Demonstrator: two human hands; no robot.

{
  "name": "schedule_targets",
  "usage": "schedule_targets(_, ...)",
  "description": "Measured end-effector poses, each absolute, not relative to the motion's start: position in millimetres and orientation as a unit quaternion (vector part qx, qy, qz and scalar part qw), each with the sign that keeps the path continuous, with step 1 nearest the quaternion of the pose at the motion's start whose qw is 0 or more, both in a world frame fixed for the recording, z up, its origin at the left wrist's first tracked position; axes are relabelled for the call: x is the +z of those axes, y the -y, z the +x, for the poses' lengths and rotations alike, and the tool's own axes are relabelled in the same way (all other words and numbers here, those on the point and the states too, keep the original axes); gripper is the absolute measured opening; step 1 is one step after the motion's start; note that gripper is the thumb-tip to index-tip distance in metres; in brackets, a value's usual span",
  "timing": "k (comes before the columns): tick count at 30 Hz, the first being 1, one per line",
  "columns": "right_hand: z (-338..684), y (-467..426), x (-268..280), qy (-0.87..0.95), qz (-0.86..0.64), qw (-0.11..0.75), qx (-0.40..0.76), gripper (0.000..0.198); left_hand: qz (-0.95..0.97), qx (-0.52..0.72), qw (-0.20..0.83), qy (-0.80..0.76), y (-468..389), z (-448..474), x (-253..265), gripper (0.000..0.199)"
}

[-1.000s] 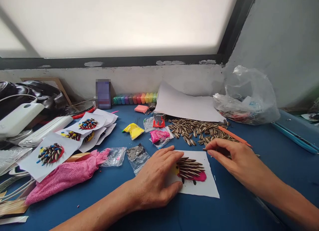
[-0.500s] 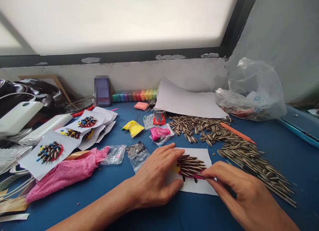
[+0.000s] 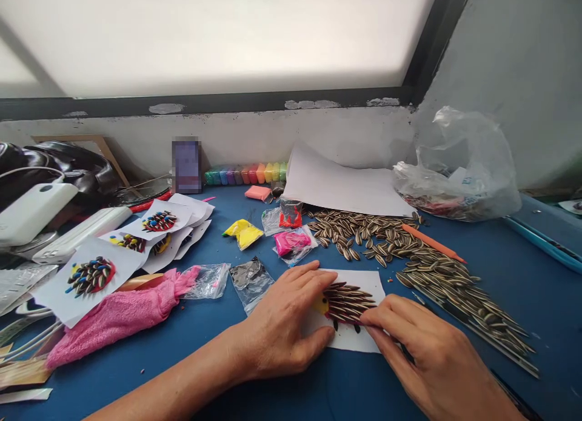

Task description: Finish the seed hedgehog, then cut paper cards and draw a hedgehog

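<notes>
White paper (image 3: 348, 342), yellow face (image 3: 321, 304), spiky striped seeds (image 3: 350, 300), black spots (image 3: 357, 329) below

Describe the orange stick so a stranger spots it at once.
On the blue table, look beyond the right hand to the spread of striped seeds. Along their far right edge slants the orange stick: one long, plain piece beside small, dark seeds.

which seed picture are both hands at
The seed picture between the hands: the left hand rests on it, the right hand is at its right side. The other seed pictures lie together at left.
</notes>
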State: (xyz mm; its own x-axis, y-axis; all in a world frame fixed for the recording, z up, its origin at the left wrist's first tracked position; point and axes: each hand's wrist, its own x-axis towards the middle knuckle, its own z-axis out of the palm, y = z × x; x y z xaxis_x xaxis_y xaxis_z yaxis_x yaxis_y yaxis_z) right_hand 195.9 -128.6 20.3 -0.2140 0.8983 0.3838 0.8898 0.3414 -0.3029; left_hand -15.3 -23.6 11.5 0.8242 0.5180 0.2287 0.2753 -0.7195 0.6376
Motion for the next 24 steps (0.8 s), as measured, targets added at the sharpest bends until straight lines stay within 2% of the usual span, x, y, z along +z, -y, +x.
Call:
schedule_targets(12,197.8,126.6,23.4,0.793,-0.57,0.214,0.014,0.025,0.905,0.197,0.307,-0.218,24.2,-15.3,13.9,0.063)
schedule_targets(24,192.6,124.9,26.7,0.8,-0.561,0.208,-0.05,0.03,0.905,0.201,0.306,-0.219,24.5,-14.9,13.1,0.063)
